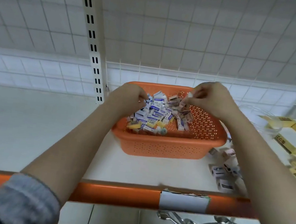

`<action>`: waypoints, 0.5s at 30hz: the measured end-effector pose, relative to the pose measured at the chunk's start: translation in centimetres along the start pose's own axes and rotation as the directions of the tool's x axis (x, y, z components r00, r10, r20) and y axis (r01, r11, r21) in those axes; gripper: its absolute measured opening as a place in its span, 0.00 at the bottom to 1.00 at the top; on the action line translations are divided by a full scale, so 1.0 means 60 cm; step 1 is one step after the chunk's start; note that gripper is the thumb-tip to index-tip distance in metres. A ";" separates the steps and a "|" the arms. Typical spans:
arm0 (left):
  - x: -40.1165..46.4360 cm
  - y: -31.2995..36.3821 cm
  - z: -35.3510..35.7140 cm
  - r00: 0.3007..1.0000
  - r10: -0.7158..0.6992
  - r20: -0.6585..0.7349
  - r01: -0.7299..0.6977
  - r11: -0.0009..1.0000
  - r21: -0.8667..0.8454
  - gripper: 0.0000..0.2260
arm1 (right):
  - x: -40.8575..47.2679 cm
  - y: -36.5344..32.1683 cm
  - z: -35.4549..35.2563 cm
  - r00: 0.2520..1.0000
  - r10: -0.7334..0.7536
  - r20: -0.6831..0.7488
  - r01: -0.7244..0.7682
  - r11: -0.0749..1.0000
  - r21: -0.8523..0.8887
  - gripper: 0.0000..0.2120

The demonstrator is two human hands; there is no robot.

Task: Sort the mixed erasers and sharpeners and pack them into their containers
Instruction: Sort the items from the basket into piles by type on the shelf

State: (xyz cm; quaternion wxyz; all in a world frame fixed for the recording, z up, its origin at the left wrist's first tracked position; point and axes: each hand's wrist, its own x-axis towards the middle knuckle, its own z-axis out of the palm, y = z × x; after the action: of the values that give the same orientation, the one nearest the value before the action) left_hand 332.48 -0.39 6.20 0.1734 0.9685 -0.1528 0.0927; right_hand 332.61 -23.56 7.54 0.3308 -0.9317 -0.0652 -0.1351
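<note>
The small paper-sleeved erasers [154, 112], white-and-blue ones at the left and brownish ones to the right, lie heaped every which way in the orange perforated plastic basket [167, 148] on the white shelf [28, 124]. The left hand [128, 98] curls over the blue-labelled side, apparently pinching one; the right hand [209, 99] pinches a small pale piece above the brownish ones, nearer those.

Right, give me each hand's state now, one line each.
Left hand: fingers curled into the pile in the orange basket, pinching a blue-and-white eraser.
Right hand: over the basket, pinching a small pale item, too blurred to identify.
</note>
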 end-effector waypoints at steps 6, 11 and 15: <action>0.068 -0.005 0.023 0.991 0.011 0.136 -0.036 0.983 0.181 0.14 | -0.132 0.012 -0.003 0.937 0.230 -0.263 -0.052 0.837 0.545 0.06; 0.077 -0.010 0.035 0.971 0.078 0.225 -0.134 0.961 0.242 0.12 | -0.160 0.009 0.009 0.897 0.304 -0.322 -0.035 0.774 0.632 0.07; 0.079 -0.013 0.029 0.978 0.076 0.196 -0.115 0.974 0.195 0.11 | -0.162 0.005 0.015 0.889 0.296 -0.349 -0.004 0.767 0.641 0.07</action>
State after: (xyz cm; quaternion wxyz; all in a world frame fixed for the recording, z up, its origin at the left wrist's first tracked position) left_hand 337.40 -1.59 5.43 0.0528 0.9771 -0.2046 0.0245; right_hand 323.56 -23.57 3.82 0.6363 -0.7172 0.0453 -0.2806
